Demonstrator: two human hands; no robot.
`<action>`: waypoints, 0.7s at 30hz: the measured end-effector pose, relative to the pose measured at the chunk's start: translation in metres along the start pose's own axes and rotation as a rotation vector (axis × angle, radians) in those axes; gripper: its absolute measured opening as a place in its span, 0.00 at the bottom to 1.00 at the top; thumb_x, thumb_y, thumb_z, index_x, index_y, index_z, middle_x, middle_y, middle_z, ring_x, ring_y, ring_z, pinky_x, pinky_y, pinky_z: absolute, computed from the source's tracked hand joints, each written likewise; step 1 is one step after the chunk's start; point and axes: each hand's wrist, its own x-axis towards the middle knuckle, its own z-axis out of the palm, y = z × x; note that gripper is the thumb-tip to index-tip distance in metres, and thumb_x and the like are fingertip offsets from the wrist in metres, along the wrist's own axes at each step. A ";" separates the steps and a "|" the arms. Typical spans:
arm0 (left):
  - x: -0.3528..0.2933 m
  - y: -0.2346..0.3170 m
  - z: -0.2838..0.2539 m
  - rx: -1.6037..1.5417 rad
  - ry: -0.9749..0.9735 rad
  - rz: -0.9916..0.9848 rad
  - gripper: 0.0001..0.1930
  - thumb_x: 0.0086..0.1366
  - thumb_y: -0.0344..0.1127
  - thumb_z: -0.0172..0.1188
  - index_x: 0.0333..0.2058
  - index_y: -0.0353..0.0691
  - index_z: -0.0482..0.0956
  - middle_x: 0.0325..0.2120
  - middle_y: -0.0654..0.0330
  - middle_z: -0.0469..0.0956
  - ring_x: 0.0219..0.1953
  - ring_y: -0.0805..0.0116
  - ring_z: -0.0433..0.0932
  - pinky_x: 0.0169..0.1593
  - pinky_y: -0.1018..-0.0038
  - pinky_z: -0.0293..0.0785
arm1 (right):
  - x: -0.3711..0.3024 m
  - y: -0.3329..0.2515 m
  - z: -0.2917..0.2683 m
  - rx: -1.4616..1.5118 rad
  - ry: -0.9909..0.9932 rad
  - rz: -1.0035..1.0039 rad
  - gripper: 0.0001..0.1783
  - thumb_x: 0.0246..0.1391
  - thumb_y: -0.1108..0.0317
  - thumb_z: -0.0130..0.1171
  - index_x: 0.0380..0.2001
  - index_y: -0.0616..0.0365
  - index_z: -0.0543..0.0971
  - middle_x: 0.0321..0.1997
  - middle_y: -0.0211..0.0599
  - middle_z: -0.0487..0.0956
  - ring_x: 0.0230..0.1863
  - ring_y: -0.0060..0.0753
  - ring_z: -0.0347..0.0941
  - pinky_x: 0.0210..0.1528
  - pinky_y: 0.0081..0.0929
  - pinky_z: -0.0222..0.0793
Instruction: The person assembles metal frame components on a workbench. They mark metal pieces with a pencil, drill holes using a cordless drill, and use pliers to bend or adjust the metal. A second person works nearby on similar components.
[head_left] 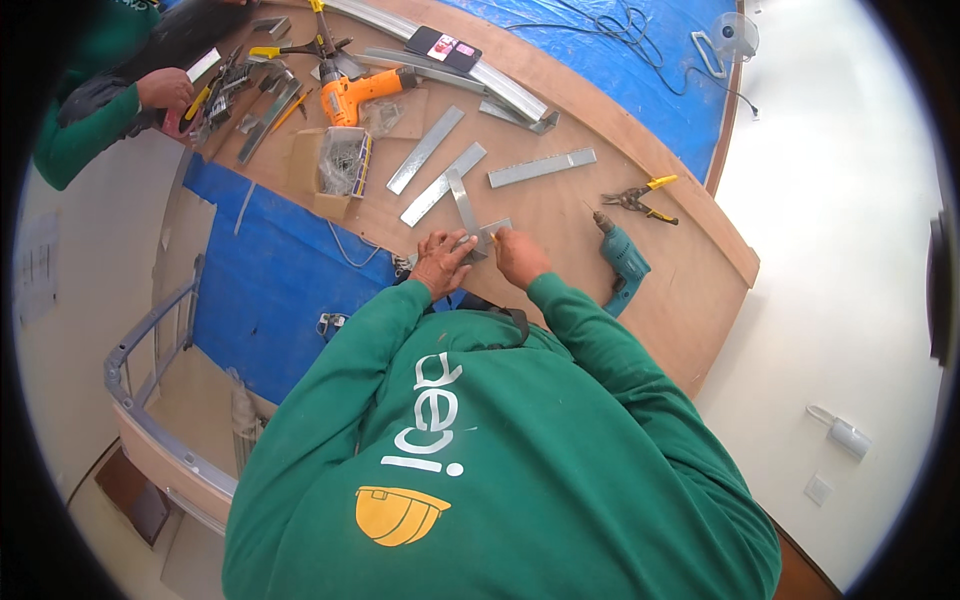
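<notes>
The person's left hand (442,262) lies over a bent metal piece (464,203) at the near edge of the wooden table (685,310), fingers slightly spread; whether the thumb grips it from below cannot be told. The right hand (522,260) is just beside it at the same edge, curled narrow around a thin yellow tool (493,238), mostly hidden, whose kind cannot be made out. One arm of the bent metal piece reaches from the fingers toward the far edge.

Just beyond lie two flat metal strips (425,150), roughly parallel and slanting, and a third metal length (543,168) lies apart, closer to the far edge. Toward the table's right end, a teal drill (626,262) lies at the near edge, and snips with yellow handles (640,200) lie open near the raised wooden lip (640,150) along the far edge.

Toward the left end, an open box of small metal fasteners (343,165) sits by the near edge, with an orange drill (352,97) behind it. A dark phone (443,48) rests on long metal channels (500,88) by the far edge. At the near left corner, a co-worker's hand (166,90) is close to a jumble of tools and metal pieces (222,95).
</notes>
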 end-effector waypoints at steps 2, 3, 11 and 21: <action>0.001 -0.001 0.001 0.008 -0.013 -0.007 0.38 0.64 0.41 0.73 0.73 0.56 0.73 0.69 0.58 0.69 0.64 0.47 0.67 0.66 0.47 0.64 | 0.006 -0.006 0.000 0.029 0.035 0.016 0.12 0.70 0.64 0.55 0.44 0.61 0.82 0.39 0.62 0.86 0.44 0.71 0.84 0.47 0.66 0.78; 0.000 -0.002 0.003 0.022 -0.024 -0.014 0.38 0.64 0.42 0.73 0.73 0.56 0.73 0.69 0.58 0.69 0.65 0.47 0.67 0.66 0.47 0.64 | 0.009 -0.011 -0.002 0.007 0.009 0.024 0.12 0.70 0.64 0.55 0.44 0.61 0.82 0.39 0.62 0.86 0.43 0.71 0.84 0.47 0.66 0.78; 0.004 0.002 -0.006 0.099 -0.063 -0.006 0.38 0.62 0.42 0.74 0.71 0.55 0.74 0.68 0.57 0.70 0.64 0.47 0.70 0.61 0.45 0.68 | -0.008 -0.006 0.024 -0.110 -0.075 -0.003 0.12 0.69 0.63 0.56 0.40 0.59 0.83 0.38 0.61 0.86 0.43 0.71 0.84 0.47 0.64 0.80; 0.028 -0.024 0.000 0.054 -0.035 0.170 0.16 0.62 0.35 0.70 0.48 0.40 0.82 0.43 0.53 0.81 0.45 0.48 0.83 0.49 0.53 0.81 | -0.045 0.029 -0.043 0.421 -0.242 0.422 0.16 0.70 0.66 0.58 0.53 0.65 0.83 0.39 0.48 0.89 0.31 0.42 0.87 0.31 0.43 0.84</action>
